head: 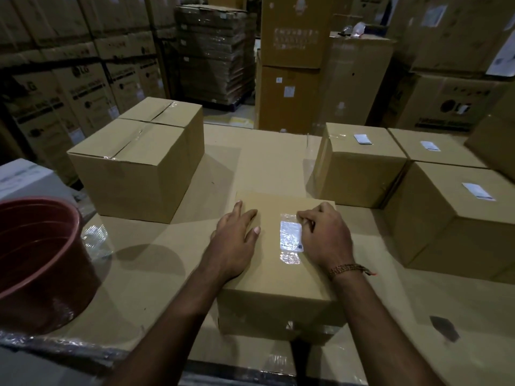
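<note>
A small brown cardboard box (278,288) stands in front of me on a cardboard-covered work surface (156,263). On its top lies a white label under a strip of clear tape (290,237). My left hand (237,238) rests flat on the left part of the box top, fingers straight. My right hand (324,232) lies on the right part, its fingers bent and their tips pressing the label's right edge. A beaded band is on my right wrist.
A large taped box (139,162) stands at the back left. Three labelled boxes (359,162) (434,146) (457,215) stand at the right. A red-brown plastic tub (39,263) sits at the left edge. Tall stacks of cartons (289,65) fill the background.
</note>
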Motion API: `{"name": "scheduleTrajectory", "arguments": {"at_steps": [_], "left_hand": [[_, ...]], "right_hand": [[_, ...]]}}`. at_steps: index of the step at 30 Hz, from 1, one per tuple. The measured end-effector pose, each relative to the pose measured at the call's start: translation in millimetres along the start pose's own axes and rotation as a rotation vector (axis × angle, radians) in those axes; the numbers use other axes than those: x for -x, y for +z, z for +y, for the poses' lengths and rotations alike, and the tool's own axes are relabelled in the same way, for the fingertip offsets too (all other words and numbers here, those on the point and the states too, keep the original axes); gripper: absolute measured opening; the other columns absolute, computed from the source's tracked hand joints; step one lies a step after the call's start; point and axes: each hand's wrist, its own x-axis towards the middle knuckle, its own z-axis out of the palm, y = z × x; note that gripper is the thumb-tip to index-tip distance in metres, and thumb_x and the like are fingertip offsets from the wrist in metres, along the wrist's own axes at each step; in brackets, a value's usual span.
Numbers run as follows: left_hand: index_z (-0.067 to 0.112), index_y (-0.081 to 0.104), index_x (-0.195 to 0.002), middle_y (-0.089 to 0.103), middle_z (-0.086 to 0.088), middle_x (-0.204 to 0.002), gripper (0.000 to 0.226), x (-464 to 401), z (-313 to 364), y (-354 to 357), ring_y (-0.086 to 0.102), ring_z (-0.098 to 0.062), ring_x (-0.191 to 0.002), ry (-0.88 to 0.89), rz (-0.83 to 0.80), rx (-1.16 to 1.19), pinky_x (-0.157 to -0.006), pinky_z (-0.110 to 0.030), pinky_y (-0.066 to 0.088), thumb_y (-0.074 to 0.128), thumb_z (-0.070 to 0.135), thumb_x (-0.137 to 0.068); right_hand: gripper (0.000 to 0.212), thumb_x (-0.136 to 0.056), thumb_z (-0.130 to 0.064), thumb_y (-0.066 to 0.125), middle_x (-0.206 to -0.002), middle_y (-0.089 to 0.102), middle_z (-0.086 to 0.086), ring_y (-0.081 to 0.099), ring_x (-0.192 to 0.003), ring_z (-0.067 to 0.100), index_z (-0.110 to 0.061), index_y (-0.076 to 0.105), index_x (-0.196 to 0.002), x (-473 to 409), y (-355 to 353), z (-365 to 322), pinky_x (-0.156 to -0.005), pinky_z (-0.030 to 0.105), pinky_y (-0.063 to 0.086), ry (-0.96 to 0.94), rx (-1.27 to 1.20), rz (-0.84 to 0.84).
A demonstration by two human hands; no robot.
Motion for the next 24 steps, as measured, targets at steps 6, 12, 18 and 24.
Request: {"name": "scheduleTrajectory", "arguments": {"at_steps": [6,12,18,24], "left_hand": [[0.035,0.036,-0.162,0.008,0.009,-0.177,0.052,1.0,2.7,-1.1,0.021,-0.024,-0.159,-0.01,-0.009,-0.014,-0.124,-0.056,0.031,0.042,0.044,-0.111],[0.035,0.035,-0.162,0.006,0.009,-0.177,0.052,0.1,1.4,-0.4,0.021,-0.025,-0.159,-0.008,-0.013,-0.025,-0.123,-0.058,0.032,0.042,0.045,-0.111],[0.035,0.036,-0.162,0.007,0.009,-0.177,0.052,-0.2,0.0,-1.2,0.022,-0.024,-0.158,-0.003,-0.001,-0.031,-0.123,-0.055,0.033,0.041,0.045,-0.111],[0.036,0.034,-0.162,0.006,0.01,-0.177,0.053,0.8,2.7,-1.6,0.019,-0.023,-0.159,-0.005,-0.008,-0.038,-0.124,-0.055,0.032,0.041,0.046,-0.111]], "right_hand": [[0.027,-0.096,-0.014,0.06,-0.092,0.056,-0.012,0.058,-0.089,0.011,-0.024,0.082,-0.105,-1.0,1.6,0.0,-0.076,0.036,0.056,-0.007,-0.056,0.009],[0.016,-0.094,-0.022,0.064,-0.091,0.06,-0.013,0.058,-0.083,0.009,-0.029,0.078,-0.092,-4.6,1.0,0.0,-0.071,0.031,0.049,0.032,-0.084,0.002],[0.01,-0.088,-0.025,0.069,-0.075,0.065,-0.012,0.061,-0.077,0.009,-0.03,0.069,-0.079,-27.5,-2.2,1.2,-0.068,0.031,0.05,0.065,-0.01,-0.102],[0.015,-0.095,-0.019,0.06,-0.086,0.055,-0.009,0.054,-0.077,0.019,-0.03,0.059,-0.085,-20.7,9.9,2.9,-0.065,0.033,0.036,0.005,0.095,-0.055]]}}
